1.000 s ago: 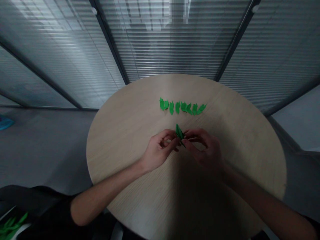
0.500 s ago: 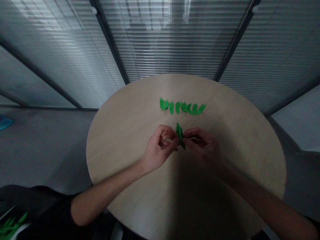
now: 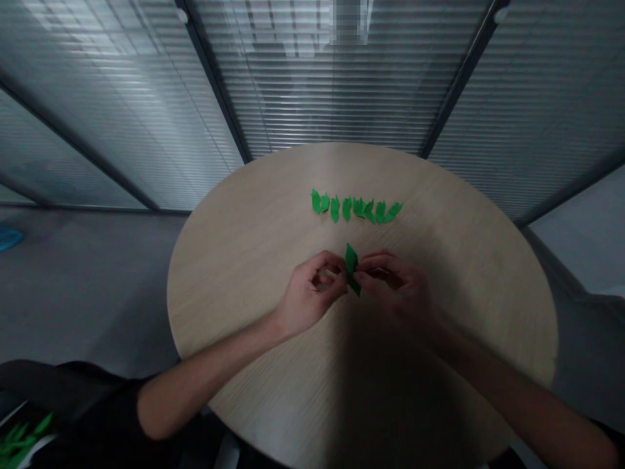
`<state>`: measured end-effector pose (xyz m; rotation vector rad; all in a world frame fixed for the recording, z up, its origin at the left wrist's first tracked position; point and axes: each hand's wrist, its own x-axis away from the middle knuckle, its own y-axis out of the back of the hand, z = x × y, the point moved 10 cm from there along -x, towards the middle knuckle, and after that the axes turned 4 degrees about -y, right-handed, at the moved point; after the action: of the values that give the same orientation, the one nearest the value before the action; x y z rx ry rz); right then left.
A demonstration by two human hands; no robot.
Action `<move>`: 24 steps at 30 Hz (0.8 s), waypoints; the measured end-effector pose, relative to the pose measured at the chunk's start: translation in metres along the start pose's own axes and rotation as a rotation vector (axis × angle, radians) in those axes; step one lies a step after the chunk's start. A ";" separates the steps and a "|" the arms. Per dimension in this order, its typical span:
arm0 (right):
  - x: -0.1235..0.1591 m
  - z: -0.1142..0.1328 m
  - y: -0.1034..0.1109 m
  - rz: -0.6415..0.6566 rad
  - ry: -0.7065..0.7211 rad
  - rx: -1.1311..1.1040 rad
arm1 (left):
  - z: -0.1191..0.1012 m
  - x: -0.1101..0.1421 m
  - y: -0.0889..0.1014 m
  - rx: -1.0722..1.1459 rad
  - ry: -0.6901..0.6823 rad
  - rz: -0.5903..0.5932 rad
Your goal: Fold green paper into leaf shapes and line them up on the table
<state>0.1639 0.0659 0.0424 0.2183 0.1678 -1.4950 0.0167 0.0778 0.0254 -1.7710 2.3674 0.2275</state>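
Centre of the frame: left hand (image 3: 312, 293) and right hand (image 3: 398, 290) pinch a folded green paper piece (image 3: 351, 266) between narrowed fingertips, below a row of similar pieces (image 3: 356, 208) on a round wooden table (image 3: 234, 306).

Folded green paper pieces (image 3: 356, 208) lie along a round table (image 3: 234, 306).

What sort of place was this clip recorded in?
Probably an office meeting room: there's a round wood-veneer table, glass partitions with slatted blinds, and a plain grey floor.
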 end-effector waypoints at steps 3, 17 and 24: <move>0.001 0.004 -0.001 -0.015 0.030 0.055 | 0.001 0.001 0.001 -0.036 -0.014 -0.018; 0.000 -0.005 -0.002 0.008 -0.067 -0.002 | 0.000 0.002 0.000 -0.047 -0.008 -0.008; -0.003 -0.021 -0.003 0.064 -0.213 -0.093 | -0.006 0.000 0.004 -0.017 -0.063 -0.047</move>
<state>0.1610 0.0739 0.0230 -0.0102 0.0585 -1.4325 0.0122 0.0777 0.0318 -1.7976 2.2848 0.2928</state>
